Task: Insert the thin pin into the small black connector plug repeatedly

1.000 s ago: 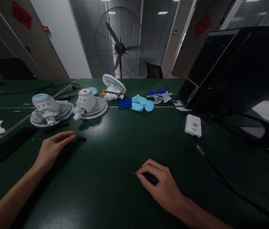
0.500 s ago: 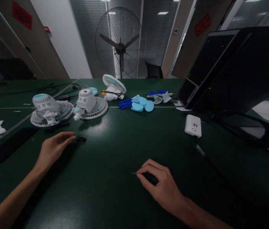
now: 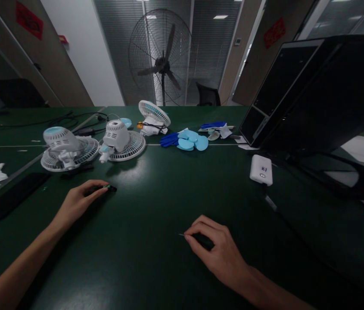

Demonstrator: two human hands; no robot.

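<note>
Your left hand (image 3: 78,199) pinches a small green piece (image 3: 106,186), little more than a bright sliver at the fingertips, right by a short black part (image 3: 113,188) on the dark green table (image 3: 146,206), in front of a white-caged fan (image 3: 122,142); whether the two touch is too small to tell. Near the table's middle, your right hand (image 3: 219,249) grips a slim tool (image 3: 205,242), its dark handle partly hidden in your curled fingers and its thin metallic shaft pointing left.
</note>
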